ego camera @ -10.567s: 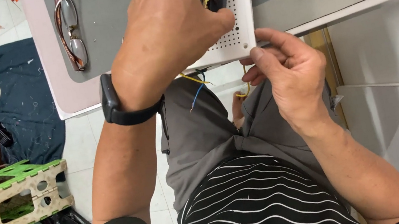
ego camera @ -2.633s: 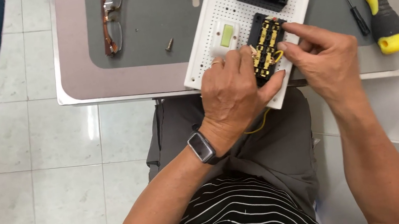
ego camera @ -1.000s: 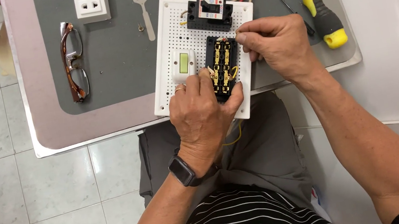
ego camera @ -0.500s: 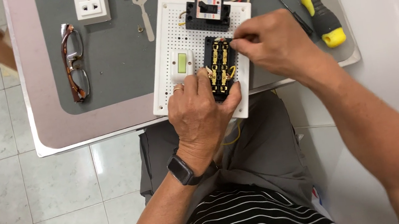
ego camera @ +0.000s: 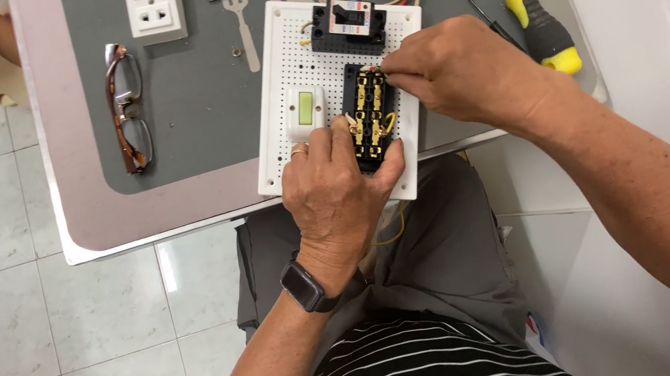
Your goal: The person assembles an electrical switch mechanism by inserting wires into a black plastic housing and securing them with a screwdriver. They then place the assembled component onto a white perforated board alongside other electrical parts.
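1. Pale floor tiles (ego camera: 116, 342) surround a grey tray-table (ego camera: 195, 112) with a lighter rim.
2. One white perforated board (ego camera: 279, 70) lies at the table's 5 o'clock, overhanging its near edge.
3. One black terminal block with brass contacts (ego camera: 368, 114) sits on the board; the left hand (ego camera: 340, 192) closes over its 6 o'clock end.
4. The right hand (ego camera: 461, 72) pinches at its 12 o'clock end; what it holds, I cannot tell.
5. At 9 o'clock lies one pair of glasses (ego camera: 126, 105); at 3 o'clock, one yellow-handled screwdriver (ego camera: 541, 36).
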